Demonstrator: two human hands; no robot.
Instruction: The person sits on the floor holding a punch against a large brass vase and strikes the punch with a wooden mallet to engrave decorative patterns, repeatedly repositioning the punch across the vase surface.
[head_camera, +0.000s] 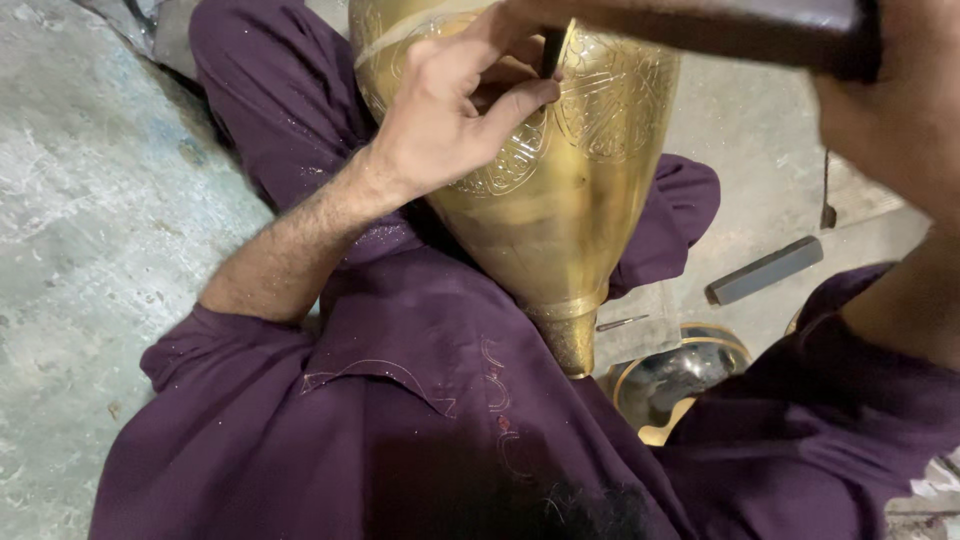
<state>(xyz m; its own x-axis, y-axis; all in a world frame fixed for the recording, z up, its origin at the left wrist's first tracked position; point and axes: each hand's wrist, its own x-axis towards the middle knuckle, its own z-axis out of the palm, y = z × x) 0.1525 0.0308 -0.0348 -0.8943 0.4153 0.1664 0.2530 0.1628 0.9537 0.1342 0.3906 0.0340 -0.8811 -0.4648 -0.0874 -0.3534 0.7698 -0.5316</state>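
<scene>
Across the person's lap lies a brass vase (560, 200), neck toward the body, its engraved belly up. Left hand (455, 105) rests on the engraving, fingers pinched shut around a thin dark chisel (551, 50) set against the metal. Right hand (895, 110), at the top right, is wrapped around a dark hammer (740, 30) held above the vase. On the concrete floor (90, 200) beyond lie a grey bar (765, 270) and a dark bowl (675, 380).

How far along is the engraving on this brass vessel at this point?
Done: engraved panels already cover the upper body of the brass vessel. In hand: the left hand pinches a dark chisel against the pattern, and the right hand holds a dark hammer above it. Left: the lower body and neck look plain.
</scene>
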